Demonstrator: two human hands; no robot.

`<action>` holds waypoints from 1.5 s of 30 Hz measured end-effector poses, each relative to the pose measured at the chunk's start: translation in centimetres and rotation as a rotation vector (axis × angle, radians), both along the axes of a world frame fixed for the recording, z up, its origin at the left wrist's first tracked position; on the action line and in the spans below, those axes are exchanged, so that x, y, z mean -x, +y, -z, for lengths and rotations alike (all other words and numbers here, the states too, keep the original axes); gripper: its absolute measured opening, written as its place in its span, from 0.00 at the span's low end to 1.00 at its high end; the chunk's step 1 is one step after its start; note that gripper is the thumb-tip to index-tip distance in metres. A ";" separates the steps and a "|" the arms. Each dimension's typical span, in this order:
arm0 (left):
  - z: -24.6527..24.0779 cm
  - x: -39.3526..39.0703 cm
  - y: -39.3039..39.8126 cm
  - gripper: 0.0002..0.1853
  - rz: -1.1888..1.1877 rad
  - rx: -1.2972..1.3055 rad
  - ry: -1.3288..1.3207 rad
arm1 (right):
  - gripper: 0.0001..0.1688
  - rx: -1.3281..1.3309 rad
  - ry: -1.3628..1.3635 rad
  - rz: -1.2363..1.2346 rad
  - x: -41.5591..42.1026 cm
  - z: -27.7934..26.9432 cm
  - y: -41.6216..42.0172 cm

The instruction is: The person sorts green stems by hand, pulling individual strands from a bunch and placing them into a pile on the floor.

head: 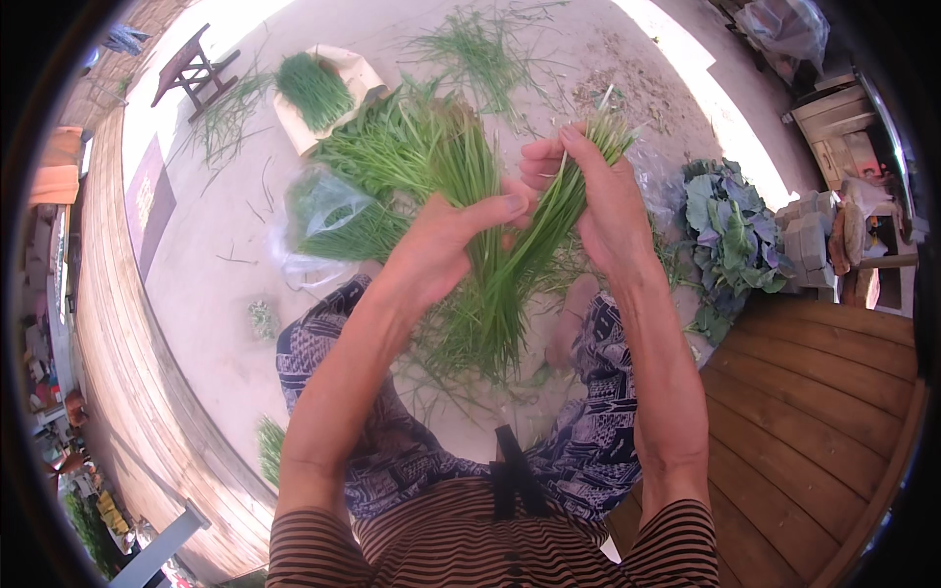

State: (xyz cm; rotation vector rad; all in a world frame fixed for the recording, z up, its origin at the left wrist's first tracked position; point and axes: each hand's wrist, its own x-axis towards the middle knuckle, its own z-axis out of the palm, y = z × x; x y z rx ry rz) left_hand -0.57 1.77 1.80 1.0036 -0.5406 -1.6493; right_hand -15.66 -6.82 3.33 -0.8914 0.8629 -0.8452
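Observation:
My left hand (439, 246) is closed around a bunch of long green chives (464, 165), its thumb lying across the stalks. My right hand (614, 195) grips a second, slimmer bunch of chives (548, 213) near its pale stem ends, which stick up past the fingers. The leaf tips of both bunches hang down and cross between my knees. Just beyond my left hand lies a heap of leafy greens (367, 140). A clear plastic bag (334, 195) with more thin green chives rests left of that hand.
A cream-coloured bag (360, 73) holds a neat bundle of chives (312, 92). Loose stalks (478, 55) litter the concrete floor. A small folding stool (192, 70) stands at far left. Broad leafy greens (735, 228) lie at right, by wooden decking (816, 375). A plank ledge (140, 331) borders the left.

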 end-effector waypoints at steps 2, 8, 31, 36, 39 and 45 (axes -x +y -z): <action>0.0 -0.2 0.0 0.12 0.052 0.021 -0.002 | 0.11 -0.021 -0.053 0.007 0.3 0.2 -0.5; 0.3 -0.4 0.1 0.15 0.113 0.034 -0.001 | 0.10 0.162 0.203 -0.171 -0.6 -0.9 1.0; 0.9 -1.3 -0.6 0.13 -0.178 -0.094 0.036 | 0.10 0.135 0.043 -0.053 0.7 -0.2 -0.3; 0.4 -0.4 -0.4 0.11 -0.094 -0.057 -0.064 | 0.10 0.167 0.097 -0.100 0.2 -0.1 0.1; -0.1 -0.2 -0.3 0.11 -0.144 0.000 -0.111 | 0.13 0.214 0.200 -0.150 0.2 -0.2 0.2; 0.1 -0.6 -0.4 0.10 -0.163 0.019 -0.181 | 0.19 0.282 0.433 -0.181 0.4 -0.2 0.1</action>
